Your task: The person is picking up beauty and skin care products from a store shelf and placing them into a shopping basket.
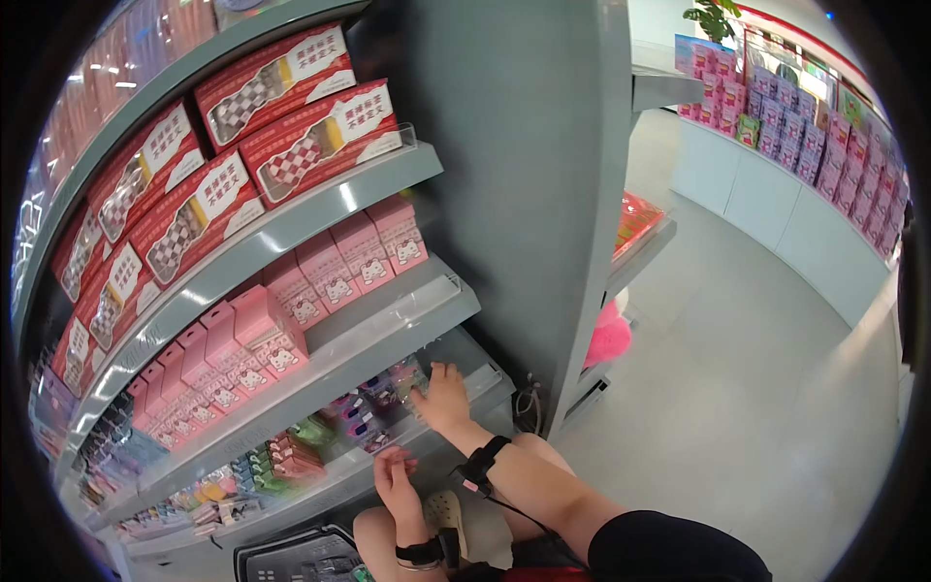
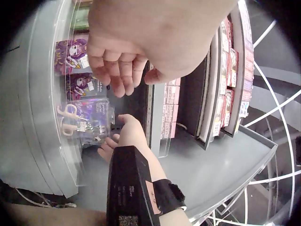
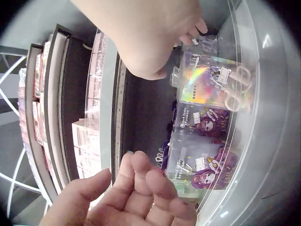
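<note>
On the low shelf, my right hand (image 1: pixel 446 400) reaches over the clear packs with its fingers slightly bent. In the left wrist view the right hand (image 2: pixel 131 136) is beside an eyelash curler pack (image 2: pixel 89 117), thumb near its edge; whether it touches is unclear. The right wrist view shows the right hand (image 3: pixel 150 37) above that shiny pack (image 3: pixel 207 84), fingertips by another clear pack (image 3: pixel 204 45). My left hand (image 1: pixel 396 480) hangs at the shelf's front, palm up, fingers loosely bent, holding nothing. Purple packs (image 3: pixel 211 169) with a cartoon figure stand alongside.
Pink boxes (image 1: pixel 335 272) fill the shelf above, and red boxes (image 1: pixel 310 145) the one over that. A black basket (image 1: pixel 291 558) stands on the floor by my knees. A grey panel (image 1: pixel 504 194) closes the shelf's right end.
</note>
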Tool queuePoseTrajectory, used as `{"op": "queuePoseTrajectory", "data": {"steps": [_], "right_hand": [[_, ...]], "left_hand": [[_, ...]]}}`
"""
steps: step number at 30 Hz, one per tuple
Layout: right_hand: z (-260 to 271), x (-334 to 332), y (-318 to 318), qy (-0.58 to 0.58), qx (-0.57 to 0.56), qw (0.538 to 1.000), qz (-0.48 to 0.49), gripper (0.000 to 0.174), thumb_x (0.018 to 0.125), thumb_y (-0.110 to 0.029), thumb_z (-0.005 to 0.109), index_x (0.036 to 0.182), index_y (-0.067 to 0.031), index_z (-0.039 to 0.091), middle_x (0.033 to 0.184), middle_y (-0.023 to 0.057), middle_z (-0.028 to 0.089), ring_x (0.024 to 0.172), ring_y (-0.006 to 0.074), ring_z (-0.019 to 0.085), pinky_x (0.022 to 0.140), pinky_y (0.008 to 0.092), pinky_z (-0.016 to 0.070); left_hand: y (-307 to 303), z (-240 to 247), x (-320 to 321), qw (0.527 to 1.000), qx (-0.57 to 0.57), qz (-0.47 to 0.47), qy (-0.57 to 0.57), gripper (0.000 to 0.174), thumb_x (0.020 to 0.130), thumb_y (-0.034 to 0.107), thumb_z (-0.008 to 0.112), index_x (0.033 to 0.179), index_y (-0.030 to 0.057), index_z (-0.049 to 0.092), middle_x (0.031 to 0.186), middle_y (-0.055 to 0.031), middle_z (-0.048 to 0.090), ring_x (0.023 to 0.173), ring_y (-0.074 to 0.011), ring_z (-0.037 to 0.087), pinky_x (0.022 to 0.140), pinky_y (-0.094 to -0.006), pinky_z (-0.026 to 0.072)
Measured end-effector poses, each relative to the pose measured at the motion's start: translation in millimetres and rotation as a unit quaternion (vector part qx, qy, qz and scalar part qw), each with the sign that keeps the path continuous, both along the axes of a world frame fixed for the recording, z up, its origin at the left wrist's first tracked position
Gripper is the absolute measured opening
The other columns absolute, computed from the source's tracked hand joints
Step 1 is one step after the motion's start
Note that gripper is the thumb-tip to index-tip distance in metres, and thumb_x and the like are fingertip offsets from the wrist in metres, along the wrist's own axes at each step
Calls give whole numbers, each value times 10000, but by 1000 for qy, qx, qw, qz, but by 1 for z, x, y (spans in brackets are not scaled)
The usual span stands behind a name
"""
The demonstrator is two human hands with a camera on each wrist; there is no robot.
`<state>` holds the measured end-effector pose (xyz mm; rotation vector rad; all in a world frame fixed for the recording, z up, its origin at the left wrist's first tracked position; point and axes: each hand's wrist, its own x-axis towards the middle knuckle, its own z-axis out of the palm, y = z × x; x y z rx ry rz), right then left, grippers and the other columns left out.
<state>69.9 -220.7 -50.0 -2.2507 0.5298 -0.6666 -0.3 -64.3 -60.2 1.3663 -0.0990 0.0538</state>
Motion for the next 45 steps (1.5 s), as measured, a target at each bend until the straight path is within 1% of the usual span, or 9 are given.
{"op": "queuePoseTrajectory", "data": {"steps": [7, 11, 13, 16, 23, 28, 31, 34, 45], "right_hand": [[1, 13, 1, -33, -23, 999, -3, 593, 781, -304, 690, 1196, 42, 443, 1132, 209, 499, 1077, 384, 503, 915, 461, 436], [10, 15, -4, -9, -17, 1000, -15, 619, 780, -274, 689, 1242, 53, 438, 1158, 233, 490, 1074, 407, 501, 920, 461, 437], [9, 16, 2, -40, 0, 999, 27, 613, 775, -278, 694, 1226, 46, 433, 1151, 230, 493, 1062, 404, 505, 909, 460, 441], [0, 20, 7, -36, 26, 999, 32, 595, 770, -280, 698, 1197, 36, 430, 1144, 226, 496, 1059, 403, 507, 899, 461, 445], [-6, 19, 11, -6, 31, 999, 42, 593, 762, -292, 707, 1171, 36, 432, 1140, 230, 497, 1057, 401, 513, 897, 467, 448], [-10, 26, 10, 13, -21, 1000, 14, 620, 744, -333, 723, 1163, 33, 446, 1147, 216, 502, 1070, 388, 518, 901, 461, 454], [-10, 25, 11, 9, -26, 1000, 15, 639, 734, -345, 731, 1165, 32, 446, 1145, 212, 504, 1081, 385, 517, 901, 458, 459], [1, 21, 10, 35, 1, 999, 28, 648, 735, -348, 731, 1173, 32, 441, 1143, 211, 504, 1082, 384, 519, 900, 460, 461], [-7, 28, 11, 25, -18, 999, 20, 659, 748, -343, 723, 1202, 34, 429, 1166, 214, 499, 1090, 377, 516, 903, 465, 449]], "left_hand": [[-2, -6, -1, 1000, 26, -11, -10, 134, 958, 125, 486, 1027, 51, 574, 925, -47, 624, 742, -121, 589, 649, -235, 437], [-10, -6, 0, 999, 48, -11, -19, 132, 959, 124, 484, 1027, 51, 571, 922, -48, 620, 735, -123, 587, 650, -234, 438], [-11, -7, -2, 998, 59, -4, -19, 132, 960, 123, 481, 1028, 52, 570, 922, -49, 619, 734, -124, 586, 654, -234, 442], [-9, -7, -2, 997, 73, -2, -15, 138, 962, 125, 480, 1037, 49, 567, 927, -56, 618, 741, -130, 588, 667, -245, 453], [-4, -11, -7, 998, 69, -4, 2, 147, 967, 138, 481, 1046, 47, 565, 932, -57, 614, 752, -128, 585, 677, -248, 463], [-11, -9, -1, 997, 81, -10, -3, 148, 964, 120, 468, 1050, 46, 563, 935, -60, 612, 744, -131, 580, 679, -253, 466], [-5, -10, -4, 997, 74, -21, 1, 154, 979, 136, 497, 1063, 28, 567, 958, -63, 613, 796, -135, 576, 714, -252, 467], [-5, -17, -2, 998, 54, -14, -13, 149, 978, 121, 491, 1066, 27, 566, 968, -65, 610, 804, -135, 573, 713, -253, 467], [-9, -3, -7, 998, 58, -22, -7, 138, 973, 122, 498, 1063, 39, 562, 964, -57, 609, 796, -138, 575, 739, -256, 453]]}}
